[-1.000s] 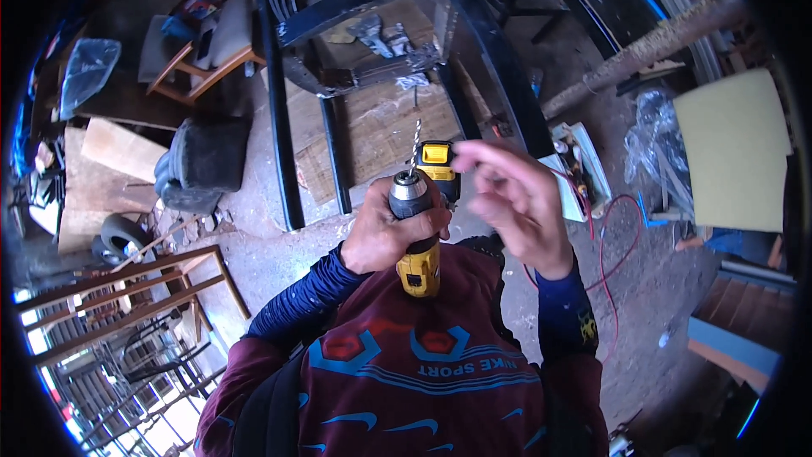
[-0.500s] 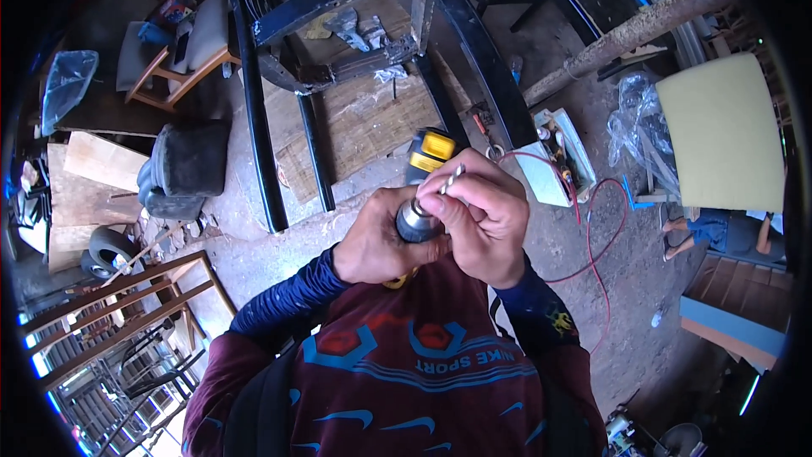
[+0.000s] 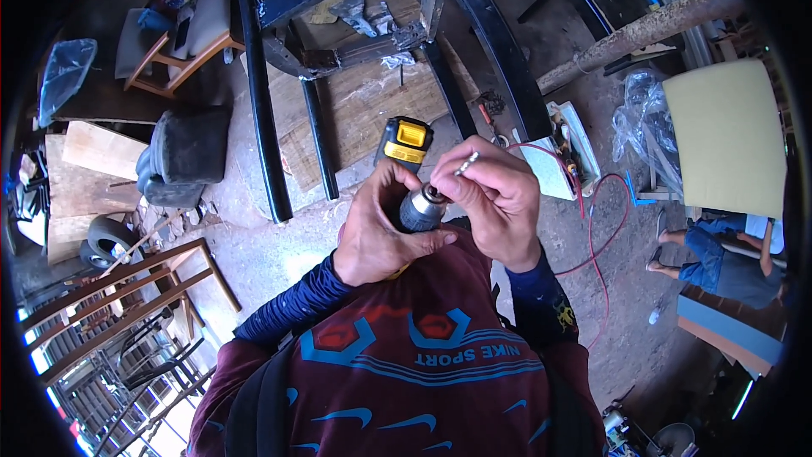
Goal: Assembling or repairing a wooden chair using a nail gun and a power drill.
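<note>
A cordless drill with a yellow and black battery (image 3: 409,137) is held close in front of my chest. My left hand (image 3: 376,224) wraps around the drill's chuck (image 3: 420,208), thumb and fingers on either side of it. Between the thumb and forefinger of my right hand (image 3: 499,207) is a drill bit (image 3: 466,162), its shiny spiral end pointing up and away. The right fingertips are at the mouth of the chuck; whether the bit's shank sits inside it cannot be made out.
A black wooden chair frame (image 3: 338,59) lies ahead on a plywood sheet (image 3: 355,114). Right of it stand a white tool box (image 3: 550,165), a red hose (image 3: 602,262) and a yellow cushioned panel (image 3: 723,140). Another person (image 3: 719,254) is at far right. A wooden frame (image 3: 135,305) stands left.
The bit and my right hand have shifted slightly right, and more of the chuck's mouth shows. The drill's battery has moved a little left. The person at far right shows more.
</note>
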`<state>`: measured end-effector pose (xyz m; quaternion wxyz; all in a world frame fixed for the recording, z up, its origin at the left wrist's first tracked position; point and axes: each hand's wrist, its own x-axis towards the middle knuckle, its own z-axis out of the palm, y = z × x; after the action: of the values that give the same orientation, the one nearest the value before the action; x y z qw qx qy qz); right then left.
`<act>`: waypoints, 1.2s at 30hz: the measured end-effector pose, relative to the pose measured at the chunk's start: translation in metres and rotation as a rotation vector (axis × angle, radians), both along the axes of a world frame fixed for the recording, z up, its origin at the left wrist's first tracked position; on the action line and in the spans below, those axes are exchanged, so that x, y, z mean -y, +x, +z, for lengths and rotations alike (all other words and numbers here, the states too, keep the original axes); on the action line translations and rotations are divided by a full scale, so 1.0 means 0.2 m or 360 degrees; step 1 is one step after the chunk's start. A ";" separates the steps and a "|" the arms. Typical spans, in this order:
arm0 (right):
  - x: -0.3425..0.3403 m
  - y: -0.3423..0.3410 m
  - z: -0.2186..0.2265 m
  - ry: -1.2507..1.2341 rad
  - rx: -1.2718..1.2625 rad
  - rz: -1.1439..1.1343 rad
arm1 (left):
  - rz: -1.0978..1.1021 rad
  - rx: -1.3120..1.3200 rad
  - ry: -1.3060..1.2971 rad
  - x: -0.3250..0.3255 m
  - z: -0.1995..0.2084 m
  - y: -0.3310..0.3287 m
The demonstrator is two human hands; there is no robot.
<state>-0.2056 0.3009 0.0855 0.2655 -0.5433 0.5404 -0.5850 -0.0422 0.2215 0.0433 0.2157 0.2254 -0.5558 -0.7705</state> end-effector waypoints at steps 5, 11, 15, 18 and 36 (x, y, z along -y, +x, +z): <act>0.05 0.02 -0.05 -0.0130 -0.0116 -0.0037 | -0.0482 -0.0110 0.0558 0.14 0.05 0.07; 0.03 0.08 -0.05 -0.0163 -0.0324 -0.0256 | -0.0022 0.0039 -0.0002 0.02 -0.01 0.05; 0.02 0.03 0.02 0.0126 0.0185 -0.0161 | -0.0226 -0.0199 0.0378 0.08 0.09 0.04; 0.02 0.03 -0.02 0.0130 0.0064 -0.0037 | -0.0400 -0.0077 0.0086 0.10 -0.03 0.06; 0.12 -0.04 -0.02 0.0205 0.0143 -0.0141 | 0.0119 0.0107 -0.0020 -0.02 -0.06 0.00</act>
<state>-0.2132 0.2779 0.0815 0.2977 -0.4740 0.5879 -0.5840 -0.0418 0.2256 0.0312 0.2269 0.2705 -0.5588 -0.7504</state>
